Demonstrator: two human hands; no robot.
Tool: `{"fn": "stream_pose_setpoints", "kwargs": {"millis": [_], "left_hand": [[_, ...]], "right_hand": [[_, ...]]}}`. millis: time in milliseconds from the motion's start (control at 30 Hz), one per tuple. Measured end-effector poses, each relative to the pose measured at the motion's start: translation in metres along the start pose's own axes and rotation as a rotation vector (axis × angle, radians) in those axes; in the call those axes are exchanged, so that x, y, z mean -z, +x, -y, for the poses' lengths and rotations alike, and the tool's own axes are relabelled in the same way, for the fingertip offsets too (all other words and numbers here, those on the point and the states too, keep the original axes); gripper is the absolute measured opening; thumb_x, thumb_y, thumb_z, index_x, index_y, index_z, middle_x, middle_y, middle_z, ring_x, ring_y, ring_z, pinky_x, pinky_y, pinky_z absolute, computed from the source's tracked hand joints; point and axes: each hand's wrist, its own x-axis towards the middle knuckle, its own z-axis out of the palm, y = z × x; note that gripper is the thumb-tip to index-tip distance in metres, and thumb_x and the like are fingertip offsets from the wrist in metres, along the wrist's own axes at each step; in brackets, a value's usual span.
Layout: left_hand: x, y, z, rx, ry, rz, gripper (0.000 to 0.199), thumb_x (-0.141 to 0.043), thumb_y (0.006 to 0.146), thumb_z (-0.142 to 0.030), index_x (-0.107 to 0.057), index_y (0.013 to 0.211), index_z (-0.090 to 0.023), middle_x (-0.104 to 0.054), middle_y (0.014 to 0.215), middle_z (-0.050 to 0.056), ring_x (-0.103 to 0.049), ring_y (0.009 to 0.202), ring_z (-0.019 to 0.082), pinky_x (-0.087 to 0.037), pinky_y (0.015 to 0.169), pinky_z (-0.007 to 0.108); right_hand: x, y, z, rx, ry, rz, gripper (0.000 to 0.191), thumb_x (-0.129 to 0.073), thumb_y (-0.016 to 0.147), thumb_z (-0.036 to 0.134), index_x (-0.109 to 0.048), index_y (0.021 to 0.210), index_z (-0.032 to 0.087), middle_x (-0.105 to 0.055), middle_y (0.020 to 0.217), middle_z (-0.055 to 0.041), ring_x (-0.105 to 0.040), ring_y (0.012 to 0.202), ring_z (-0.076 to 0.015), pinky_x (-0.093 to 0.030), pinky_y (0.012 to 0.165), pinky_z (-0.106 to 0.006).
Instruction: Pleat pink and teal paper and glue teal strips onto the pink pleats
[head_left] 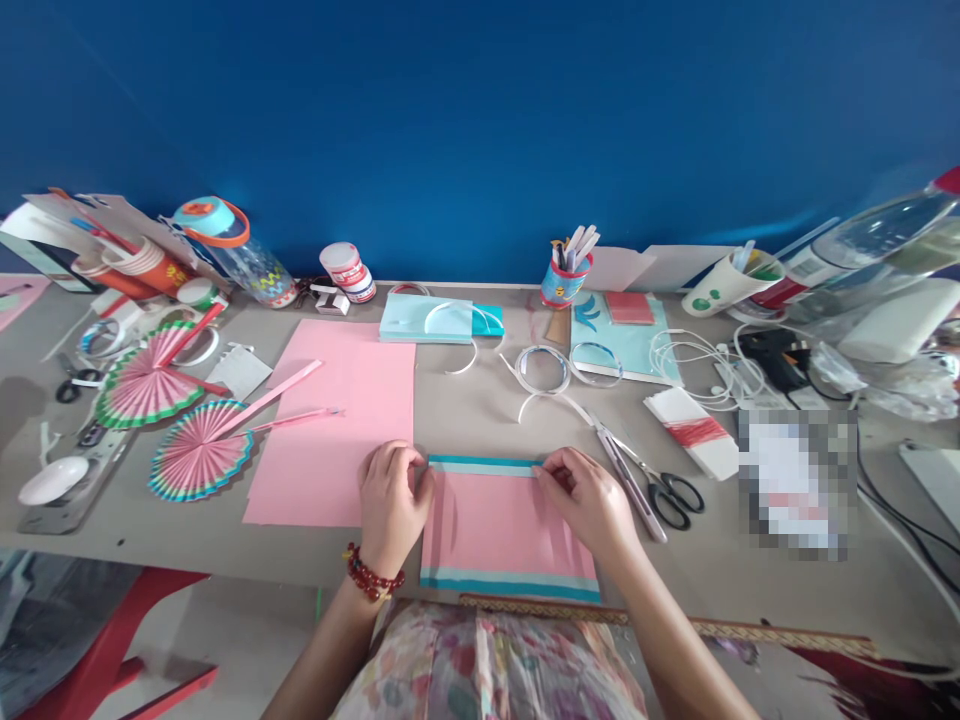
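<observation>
A pink paper sheet [495, 525] lies in front of me, with pale blue and teal strips along its far and near edges. My left hand [394, 500] is closed at its far left corner, thumb and fingers pinched together. At the far right corner my right hand [592, 500] pinches the strip edge, fingers curled in. Larger pink paper [337, 400] lies flat beneath and beyond my left hand. Just right of my right hand are a slim pale pink cutter-like tool [630, 480] and black-handled scissors [671, 497].
Two pleated paper fans [201, 455] lie at left. Light blue paper [424, 318], coiled white strips [541, 372] and a pen cup [566, 280] stand further back. Cables [709, 365], a thread-wrapped white card [690, 432] and a large bottle [855, 245] crowd the right. A blue wall [480, 130] closes the back.
</observation>
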Motion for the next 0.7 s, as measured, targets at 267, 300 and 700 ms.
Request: {"fn": "stream_pose_setpoints", "kwargs": {"millis": [267, 300, 700], "left_hand": [[0.0003, -0.0007, -0.0002, -0.011, 0.001, -0.012, 0.014, -0.059, 0.084, -0.015, -0.050, 0.092, -0.023, -0.060, 0.092, 0.005, -0.058, 0.099, 0.026, -0.041, 0.092, 0.041], [0.0001, -0.0007, 0.0000, -0.013, 0.002, -0.012, 0.015, -0.059, 0.084, -0.014, -0.050, 0.093, -0.022, -0.060, 0.093, 0.005, -0.058, 0.098, 0.026, -0.041, 0.092, 0.041], [-0.0012, -0.0018, 0.0041, -0.043, -0.002, 0.007, 0.015, -0.055, 0.086, -0.011, -0.051, 0.096, -0.021, -0.059, 0.095, 0.005, -0.057, 0.098, 0.024, -0.043, 0.091, 0.041]], "right_hand": [[-0.0008, -0.0002, -0.0007, -0.005, 0.003, 0.014, 0.017, -0.054, 0.087, 0.033, -0.053, 0.073, 0.023, -0.062, 0.072, -0.0002, -0.058, 0.068, -0.0172, -0.041, 0.064, -0.027], [-0.0007, -0.0002, -0.0005, -0.006, 0.004, 0.014, 0.017, -0.054, 0.087, 0.033, -0.053, 0.073, 0.023, -0.062, 0.072, -0.0003, -0.058, 0.068, -0.0172, -0.041, 0.064, -0.027], [-0.0029, -0.0006, -0.0006, 0.009, -0.025, 0.025, 0.016, -0.052, 0.088, 0.031, -0.052, 0.074, 0.022, -0.059, 0.074, -0.0002, -0.057, 0.070, -0.0164, -0.039, 0.065, -0.026]]}}
